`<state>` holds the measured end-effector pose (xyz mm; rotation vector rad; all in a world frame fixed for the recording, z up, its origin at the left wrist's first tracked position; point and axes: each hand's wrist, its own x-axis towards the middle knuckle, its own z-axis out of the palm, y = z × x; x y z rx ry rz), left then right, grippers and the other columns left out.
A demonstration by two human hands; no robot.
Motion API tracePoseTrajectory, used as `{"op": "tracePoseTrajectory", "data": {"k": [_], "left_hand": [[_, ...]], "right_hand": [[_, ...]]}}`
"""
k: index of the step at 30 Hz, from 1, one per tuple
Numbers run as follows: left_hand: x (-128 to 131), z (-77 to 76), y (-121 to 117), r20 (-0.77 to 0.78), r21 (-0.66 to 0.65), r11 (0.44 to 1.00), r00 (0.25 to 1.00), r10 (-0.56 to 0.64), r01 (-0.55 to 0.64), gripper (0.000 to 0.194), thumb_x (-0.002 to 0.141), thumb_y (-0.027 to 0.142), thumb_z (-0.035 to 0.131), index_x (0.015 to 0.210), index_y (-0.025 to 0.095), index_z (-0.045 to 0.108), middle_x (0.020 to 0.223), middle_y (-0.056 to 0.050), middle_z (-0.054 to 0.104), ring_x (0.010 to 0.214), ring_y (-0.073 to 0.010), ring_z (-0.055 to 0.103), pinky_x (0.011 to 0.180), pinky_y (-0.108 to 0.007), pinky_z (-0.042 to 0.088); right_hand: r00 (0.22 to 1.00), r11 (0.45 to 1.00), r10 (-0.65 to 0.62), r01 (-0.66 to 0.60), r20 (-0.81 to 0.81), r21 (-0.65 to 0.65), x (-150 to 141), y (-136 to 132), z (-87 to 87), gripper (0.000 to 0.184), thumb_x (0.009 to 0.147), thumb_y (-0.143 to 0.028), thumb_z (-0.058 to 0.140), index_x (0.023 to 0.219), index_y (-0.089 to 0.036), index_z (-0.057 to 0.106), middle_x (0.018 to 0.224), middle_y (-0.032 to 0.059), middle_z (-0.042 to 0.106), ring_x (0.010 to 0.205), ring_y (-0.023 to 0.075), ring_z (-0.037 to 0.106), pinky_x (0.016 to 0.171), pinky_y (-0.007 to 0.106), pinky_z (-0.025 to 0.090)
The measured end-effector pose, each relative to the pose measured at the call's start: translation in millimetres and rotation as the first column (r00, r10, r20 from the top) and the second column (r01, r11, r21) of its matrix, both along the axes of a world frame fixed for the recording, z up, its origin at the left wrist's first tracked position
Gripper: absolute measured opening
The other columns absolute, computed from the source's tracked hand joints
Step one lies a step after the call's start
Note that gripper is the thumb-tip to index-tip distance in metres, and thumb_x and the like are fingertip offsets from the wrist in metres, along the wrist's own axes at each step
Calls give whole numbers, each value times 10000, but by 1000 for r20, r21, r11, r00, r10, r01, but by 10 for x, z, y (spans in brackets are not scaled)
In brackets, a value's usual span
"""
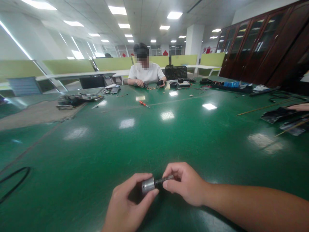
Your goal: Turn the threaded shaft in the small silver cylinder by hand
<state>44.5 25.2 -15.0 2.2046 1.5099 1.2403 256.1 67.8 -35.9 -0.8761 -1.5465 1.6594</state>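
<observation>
One loop of black cable (18, 184), thin and smooth, at the left edge of the green table (101, 151), whose glossy top throws back the ceiling lights. Beyond it, one brown sheet (36, 113), dull and flat; at its right-hand edge, a heap of grey and dark parts (78, 100), too blurred for me to itemise.

Next, at the front, the person's left hand (129, 201): rising from below, slanted rightward, thumb under and fingers over, pinching one metal cylinder (148, 185). Cylinder silver-grey, squat, round-walled, with one small dark spot on its side. From its right end runs one narrow shaft (159, 182), dark and stepped. The joined piece sits between both hands, over the near part of the table; whether it touches the surface I cannot tell.

In the same line, farther back: one screwdriver (143, 103), orange-red handle, slim; behind it, one co-worker (147, 73) in a white T-shirt, handling small dark parts.

Then the right hand (187, 186): forearm stretched in from the right, fingers curled, thumb and forefinger pinching the shaft near its free end.

Last, rightward: one blue box (232, 84); thin yellowish rods (259, 110); crinkled black bags (275, 115) beside another person's hand (300, 107); dark, reddish-brown cabinets (256, 45) with glazed doors.
</observation>
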Motion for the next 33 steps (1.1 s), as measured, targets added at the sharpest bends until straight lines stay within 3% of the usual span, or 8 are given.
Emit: {"op": "tracePoseTrajectory", "data": {"k": [33], "left_hand": [[-19, 30, 6, 38, -46, 999, 999, -9, 11, 152, 827, 374, 768, 954, 296, 739, 834, 69, 783, 692, -132, 746, 653, -167, 560]], "right_hand": [[999, 999, -27, 26, -21, -41, -4, -11, 16, 166, 759, -301, 710, 795, -163, 626, 599, -33, 551, 533, 114, 470, 545, 250, 359]]}}
